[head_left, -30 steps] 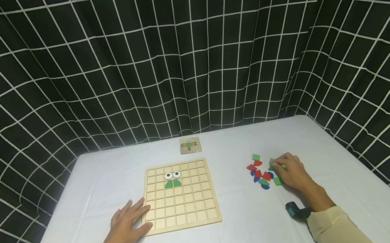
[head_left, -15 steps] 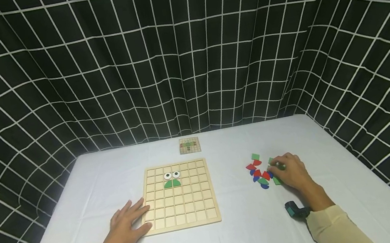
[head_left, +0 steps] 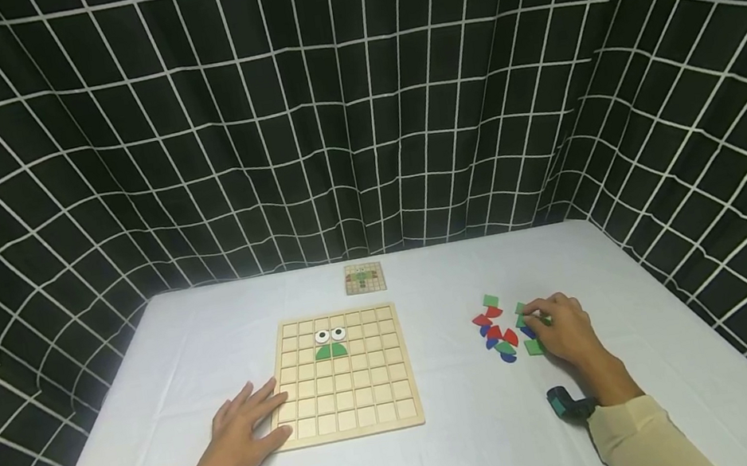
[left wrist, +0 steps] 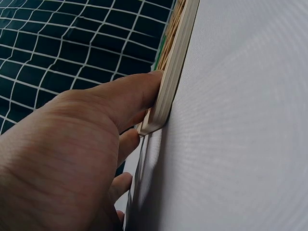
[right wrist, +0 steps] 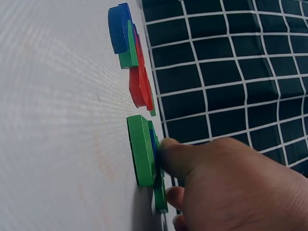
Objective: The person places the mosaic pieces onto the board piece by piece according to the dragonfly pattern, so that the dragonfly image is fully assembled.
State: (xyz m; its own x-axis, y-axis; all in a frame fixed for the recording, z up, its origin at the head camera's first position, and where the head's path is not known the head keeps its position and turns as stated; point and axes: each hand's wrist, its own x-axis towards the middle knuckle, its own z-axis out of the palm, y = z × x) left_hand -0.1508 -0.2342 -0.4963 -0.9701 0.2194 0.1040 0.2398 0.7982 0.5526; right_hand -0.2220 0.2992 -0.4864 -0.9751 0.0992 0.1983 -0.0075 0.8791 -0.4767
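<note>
My left hand (head_left: 244,433) lies with fingers spread over the left edge of a wooden grid board (head_left: 327,409). In the left wrist view the thumb touches the board's rim (left wrist: 166,101). Two round eye pieces (head_left: 330,336) sit on the board above two green quarter-circle pieces (head_left: 331,351). At the right, my right hand (head_left: 564,329) has bent fingers among green pieces (head_left: 532,348) and a blue piece (head_left: 527,331). The right wrist view has the thumb beside a green piece (right wrist: 142,151); whether the fingertips pinch anything is hidden.
Left of the right hand lie loose red (head_left: 510,337), blue (head_left: 509,358) and green (head_left: 491,301) pieces. A small pattern card (head_left: 364,278) lies beyond the board on the white cloth (head_left: 458,438). A black curtain (head_left: 349,148) with white grid lines surrounds the table.
My right hand reached slightly left to the blue piece, then drew back right. That piece now lies further right, among the green ones. The left hand stays on the board.
</note>
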